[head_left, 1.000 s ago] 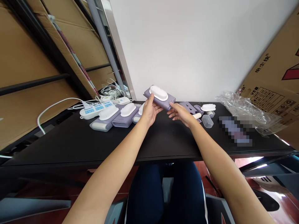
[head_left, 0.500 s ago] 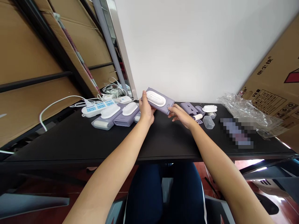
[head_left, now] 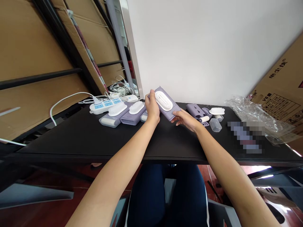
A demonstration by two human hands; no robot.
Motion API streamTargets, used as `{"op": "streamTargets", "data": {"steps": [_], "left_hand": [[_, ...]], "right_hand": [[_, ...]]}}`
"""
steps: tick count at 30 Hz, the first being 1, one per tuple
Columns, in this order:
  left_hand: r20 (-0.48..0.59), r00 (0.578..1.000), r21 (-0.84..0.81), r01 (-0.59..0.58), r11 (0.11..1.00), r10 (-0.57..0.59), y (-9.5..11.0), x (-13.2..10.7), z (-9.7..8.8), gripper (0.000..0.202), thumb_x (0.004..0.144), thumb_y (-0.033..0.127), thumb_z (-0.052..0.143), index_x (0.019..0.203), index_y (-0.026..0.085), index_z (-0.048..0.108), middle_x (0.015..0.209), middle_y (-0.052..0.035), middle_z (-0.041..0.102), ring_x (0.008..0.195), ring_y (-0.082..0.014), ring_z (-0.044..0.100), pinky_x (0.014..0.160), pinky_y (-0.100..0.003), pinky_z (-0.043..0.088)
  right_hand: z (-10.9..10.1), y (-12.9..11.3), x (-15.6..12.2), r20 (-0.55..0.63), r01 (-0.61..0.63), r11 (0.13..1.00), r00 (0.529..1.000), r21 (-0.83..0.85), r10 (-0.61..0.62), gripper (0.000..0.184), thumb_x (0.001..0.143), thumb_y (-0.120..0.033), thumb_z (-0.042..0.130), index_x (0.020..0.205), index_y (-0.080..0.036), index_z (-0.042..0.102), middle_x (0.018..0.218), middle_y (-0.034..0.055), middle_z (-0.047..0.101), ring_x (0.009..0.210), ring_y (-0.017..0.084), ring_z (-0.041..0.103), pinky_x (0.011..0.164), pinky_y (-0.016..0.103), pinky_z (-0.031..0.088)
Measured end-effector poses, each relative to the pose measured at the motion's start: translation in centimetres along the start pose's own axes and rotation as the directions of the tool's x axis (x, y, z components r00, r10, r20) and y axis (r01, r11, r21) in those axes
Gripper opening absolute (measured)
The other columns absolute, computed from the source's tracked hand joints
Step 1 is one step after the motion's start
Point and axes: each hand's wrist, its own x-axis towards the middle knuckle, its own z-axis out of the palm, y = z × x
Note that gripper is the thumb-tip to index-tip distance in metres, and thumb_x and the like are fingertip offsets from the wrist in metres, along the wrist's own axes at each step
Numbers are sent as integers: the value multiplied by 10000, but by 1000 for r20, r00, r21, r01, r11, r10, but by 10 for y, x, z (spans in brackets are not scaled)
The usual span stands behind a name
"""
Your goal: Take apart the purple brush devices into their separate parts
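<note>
Over here I see a white power strip [head_left: 105, 106] trailing white cables [head_left: 119, 90] on the black desk [head_left: 71, 138]. Crumpled clear plastic [head_left: 257, 115] lies against a cardboard box [head_left: 281, 75].

A lavender plastic handheld device [head_left: 173, 113], rectangular with rounded corners, white oval ribbed pad [head_left: 163, 101] on its face, tilted diagonally, far end leaning left, gripped by left hand [head_left: 151, 108], right hand [head_left: 186, 120] at its near end

lavender device [head_left: 174, 108] | white pad [head_left: 163, 101] | black table [head_left: 94, 142]
</note>
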Motion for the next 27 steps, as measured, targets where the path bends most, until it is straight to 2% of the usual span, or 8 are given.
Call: {"op": "streamTargets", "data": {"steps": [7, 16, 27], "left_hand": [[-15, 1000, 2, 3, 1000, -3, 3, 0, 1, 502, 899, 714, 719, 948, 229, 599, 900, -3, 615, 932, -175, 643, 837, -257, 498], [-26, 1000, -11, -3, 1000, 3, 3, -1, 1, 458, 928, 668, 726, 942, 228, 598, 871, 7, 611, 908, -164, 641, 813, -243, 499], [-46, 999, -43, -20, 999, 19, 4, 2, 1, 459, 940, 655, 720, 912, 220, 579, 862, 10, 591, 860, -150, 621, 793, -245, 489]], "right_hand": [[1, -2, 0, -9, 5, 999, 1000, -45, -6, 387, 817, -481, 740, 1098, -249, 608, 968, 10, 756, 861, 167, 723, 636, 240, 504], [5, -4, -1, -61, 19, 993, 998, -116, -26, 324, 808, -452, 667, 1058, -252, 613, 958, 8, 745, 925, 192, 712, 654, 258, 482], [15, -5, -2, -132, 40, 993, 990, -110, -54, 350, 793, -476, 664, 1048, -240, 624, 960, 17, 735, 947, 204, 707, 670, 274, 469]]}}
